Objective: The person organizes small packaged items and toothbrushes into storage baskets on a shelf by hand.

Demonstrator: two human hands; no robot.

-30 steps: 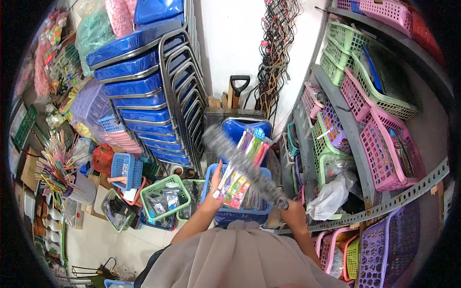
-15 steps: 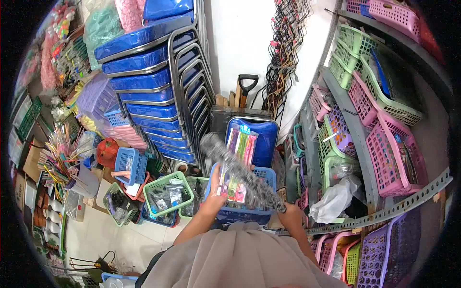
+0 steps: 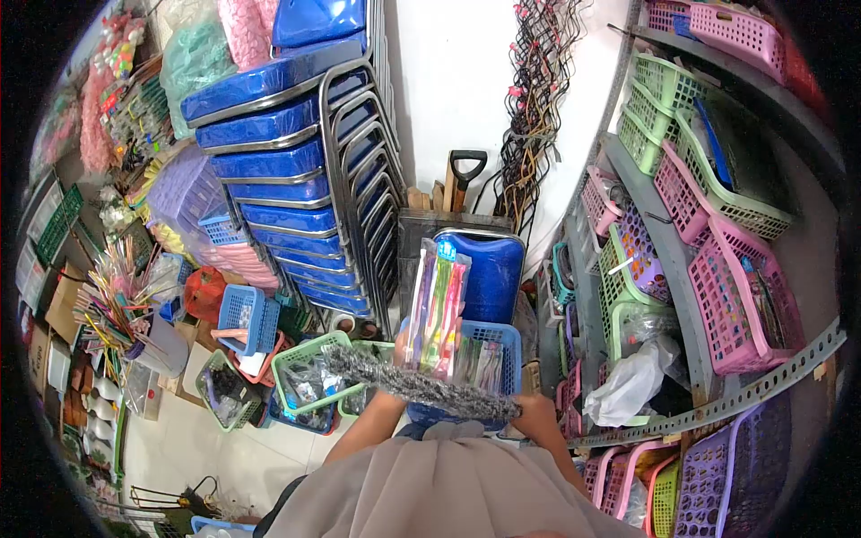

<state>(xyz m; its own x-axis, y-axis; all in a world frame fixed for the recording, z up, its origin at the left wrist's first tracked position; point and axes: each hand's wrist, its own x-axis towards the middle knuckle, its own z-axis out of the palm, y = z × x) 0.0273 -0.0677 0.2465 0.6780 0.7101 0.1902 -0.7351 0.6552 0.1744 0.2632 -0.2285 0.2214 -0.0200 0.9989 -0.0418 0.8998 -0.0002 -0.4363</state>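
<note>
My left hand (image 3: 401, 353), partly hidden behind the duster, grips a clear plastic pack (image 3: 437, 309) of long purple, green and pink items whose kind I cannot make out. It stands upright over the left side of a blue basket (image 3: 515, 350). My right hand (image 3: 535, 415) is closed around the right end of a fluffy grey duster (image 3: 421, 386). The duster stretches leftward across the front of the basket, past my left wrist. More clear packs (image 3: 485, 363) stand inside the basket.
Stacked blue chairs (image 3: 278, 170) rise at left, with green baskets (image 3: 316, 357) of packets below. A metal shelf (image 3: 655, 193) with pink and green baskets lines the right. Behind the basket is a blue padded panel (image 3: 493, 273); a black shovel handle (image 3: 468, 163) stands behind it.
The duster has swung down and toward me from across the pack, and now lies lower and flatter. The pack stands more upright, and more packs in the basket show.
</note>
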